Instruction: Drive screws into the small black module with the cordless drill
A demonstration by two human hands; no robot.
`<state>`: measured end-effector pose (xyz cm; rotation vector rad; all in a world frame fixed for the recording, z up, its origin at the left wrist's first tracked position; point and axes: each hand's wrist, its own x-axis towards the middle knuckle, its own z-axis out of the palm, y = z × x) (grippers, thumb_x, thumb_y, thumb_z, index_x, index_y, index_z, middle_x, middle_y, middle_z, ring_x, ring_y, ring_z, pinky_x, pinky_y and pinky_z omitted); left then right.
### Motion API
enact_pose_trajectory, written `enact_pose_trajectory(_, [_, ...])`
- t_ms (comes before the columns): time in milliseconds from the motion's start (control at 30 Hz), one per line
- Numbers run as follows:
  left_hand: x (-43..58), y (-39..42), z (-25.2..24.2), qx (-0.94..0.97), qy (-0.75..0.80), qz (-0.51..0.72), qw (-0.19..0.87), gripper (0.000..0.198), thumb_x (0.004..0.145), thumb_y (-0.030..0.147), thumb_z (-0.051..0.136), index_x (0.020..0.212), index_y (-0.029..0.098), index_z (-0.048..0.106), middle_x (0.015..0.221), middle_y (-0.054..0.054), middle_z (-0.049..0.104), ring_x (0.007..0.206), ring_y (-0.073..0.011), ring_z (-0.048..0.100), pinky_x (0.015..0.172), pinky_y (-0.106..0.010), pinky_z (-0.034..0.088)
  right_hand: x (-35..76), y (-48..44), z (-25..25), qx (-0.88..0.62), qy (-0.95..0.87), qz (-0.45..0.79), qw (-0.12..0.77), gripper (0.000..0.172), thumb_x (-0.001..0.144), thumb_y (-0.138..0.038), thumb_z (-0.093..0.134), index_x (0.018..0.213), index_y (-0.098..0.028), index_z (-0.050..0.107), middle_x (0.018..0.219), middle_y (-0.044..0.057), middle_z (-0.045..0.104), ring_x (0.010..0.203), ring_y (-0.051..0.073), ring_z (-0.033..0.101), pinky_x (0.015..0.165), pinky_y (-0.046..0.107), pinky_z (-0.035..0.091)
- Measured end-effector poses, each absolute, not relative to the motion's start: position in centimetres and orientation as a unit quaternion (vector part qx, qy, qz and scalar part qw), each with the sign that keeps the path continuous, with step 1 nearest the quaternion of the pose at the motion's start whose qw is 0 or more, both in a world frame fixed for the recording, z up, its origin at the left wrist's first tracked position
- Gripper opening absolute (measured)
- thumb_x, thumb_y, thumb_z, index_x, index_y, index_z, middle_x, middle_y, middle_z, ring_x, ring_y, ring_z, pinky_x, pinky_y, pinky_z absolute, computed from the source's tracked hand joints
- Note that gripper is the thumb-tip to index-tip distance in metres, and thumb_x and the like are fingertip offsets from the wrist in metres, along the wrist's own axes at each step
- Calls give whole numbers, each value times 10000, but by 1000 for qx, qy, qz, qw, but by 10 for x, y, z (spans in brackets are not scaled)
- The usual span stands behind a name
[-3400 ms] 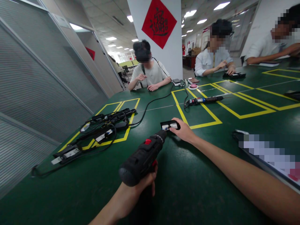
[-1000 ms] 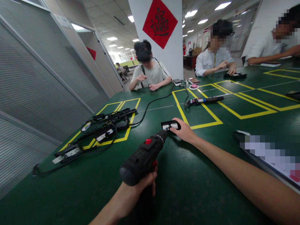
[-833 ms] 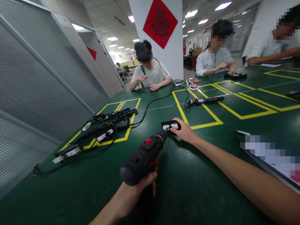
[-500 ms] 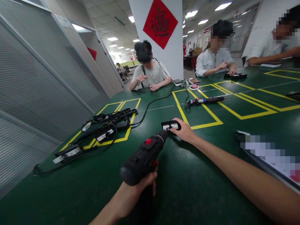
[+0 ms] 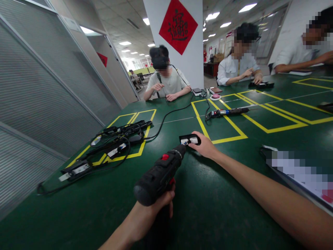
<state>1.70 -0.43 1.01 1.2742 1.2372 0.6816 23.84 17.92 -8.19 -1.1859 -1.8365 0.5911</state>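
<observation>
Currently, left hand [image 5: 159, 205] grip wraps cordless screwdriver [image 5: 159, 175]; black housing [image 5: 189, 139] lies just ahead of its nose, long axis crosswise. Nearer it, right hand [image 5: 206, 148] grip pinches its right end.

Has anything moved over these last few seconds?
Nothing visibly changed. The left hand still grips the black power drill with red switch, its tip at the small black rectangular part that the right hand holds on the green table.
</observation>
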Motion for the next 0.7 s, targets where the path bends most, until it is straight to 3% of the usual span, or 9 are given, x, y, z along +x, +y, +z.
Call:
enact_pose_trajectory(233, [17,-4,11,544,535,289,578,280,834,378,586,988,146,559,760,-9,614,551,-133,565,616,-303,425,241,178,-77,-470,-746,235,410,452,782,-371,654,1194,-230,534,1062,50,639,934,209,599,839,362,456])
enact_pose_trajectory(500, [16,-3,11,541,541,288,577,262,838,370,581,967,142,572,645,-8,623,546,-153,568,634,-316,434,241,177,-78,-470,-745,235,412,442,785,-355,647,1195,-235,533,1055,48,638,926,209,600,826,363,460])
enact_pose_trajectory(700, [15,-2,10,538,535,294,582,264,835,360,593,987,146,566,748,-7,618,540,-127,571,619,-300,437,241,177,-78,-469,-745,239,409,434,784,-359,649,1184,-237,535,1055,47,637,926,209,600,827,363,463])
